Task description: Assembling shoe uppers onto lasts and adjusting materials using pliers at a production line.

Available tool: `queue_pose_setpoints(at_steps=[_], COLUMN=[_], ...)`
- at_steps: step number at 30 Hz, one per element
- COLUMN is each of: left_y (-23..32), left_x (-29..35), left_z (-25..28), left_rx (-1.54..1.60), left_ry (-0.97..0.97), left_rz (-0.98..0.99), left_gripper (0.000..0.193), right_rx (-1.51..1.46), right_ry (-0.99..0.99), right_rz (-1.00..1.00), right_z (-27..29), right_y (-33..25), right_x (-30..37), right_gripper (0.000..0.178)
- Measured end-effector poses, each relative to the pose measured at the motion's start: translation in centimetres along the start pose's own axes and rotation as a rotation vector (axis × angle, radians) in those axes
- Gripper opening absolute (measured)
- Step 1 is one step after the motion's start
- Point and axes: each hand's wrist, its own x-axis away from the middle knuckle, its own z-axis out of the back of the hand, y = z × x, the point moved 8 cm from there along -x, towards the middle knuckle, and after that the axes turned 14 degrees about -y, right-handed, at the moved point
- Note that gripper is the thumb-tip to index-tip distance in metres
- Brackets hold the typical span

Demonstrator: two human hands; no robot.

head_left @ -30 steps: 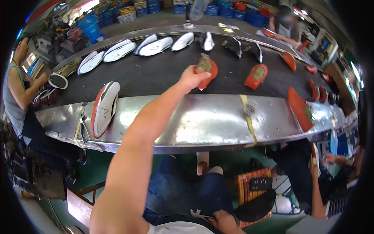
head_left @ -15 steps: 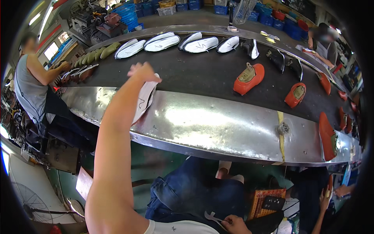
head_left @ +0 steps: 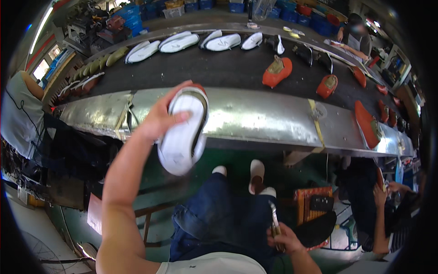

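My left hand (head_left: 166,119) grips a pair of shoe pieces with white undersides (head_left: 182,146), held tilted above the near edge of the metal ledge. The thumb presses on the white face; a dark gap runs along the right side, and a bit of red shows at the top. Low on the right, over my lap, my right hand (head_left: 284,237) is closed around a slim metal hand tool (head_left: 274,214), its shiny head pointing up. What kind of tool it is, I cannot make out.
On the dark conveyor belt (head_left: 219,68) stand several white-bottomed shoes (head_left: 180,42), with red shoes (head_left: 277,72) farther right. Another red shoe (head_left: 366,125) rests on the metal ledge (head_left: 255,118). Co-workers sit or stand left, far right and near right. A woven orange seat (head_left: 305,205) is beside me.
My left hand has lifted the white-bottomed shoe off the metal ledge and brought it nearer me. My right hand has risen with the tool, now upright. The whole view has shifted.
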Motion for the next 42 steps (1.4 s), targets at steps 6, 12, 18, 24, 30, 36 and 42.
queue_pose_setpoints(at_steps=[6,12,18,24,30,36,42], left_y=[-12.1,-15.3,-13.9,-13.5,-15.3,-18.1,-17.9], left_x=[12.6,14.8,15.9,15.5,15.2,15.1,15.5], left_z=[-16.6,-21.9,-22.1,-22.0,-20.2,-18.4,-17.6], left_rx=[0.438,0.402,-0.096,-0.154,-0.191,-0.103,0.03], left_ry=[-0.007,-0.154,-0.196,-0.153,-0.011,0.05,0.066], left_rz=[0.012,0.134,0.028,0.023,-0.056,-0.036,0.015], left_gripper=[0.115,0.094,0.07,0.061,0.044,0.039,0.043], right_rx=[0.663,0.89,0.471,0.043,1.324,1.436,1.546], right_ry=[0.099,-0.085,-0.192,-0.176,-0.004,0.075,0.075], right_rz=[-0.068,-0.078,-0.148,-0.327,0.029,0.241,0.203], right_z=[-4.9,-10.9,-12.9,-13.8,-9.5,-7.3,-10.2], right_y=[0.1,-0.3,0.2,-0.6,-1.9,-0.8,-2.2], right_x=[-0.4,-0.8,-1.7,-2.3,-7.1,-10.8,-9.1], right_gripper=[0.028,0.032,0.037,0.035,0.033,0.033,0.039])
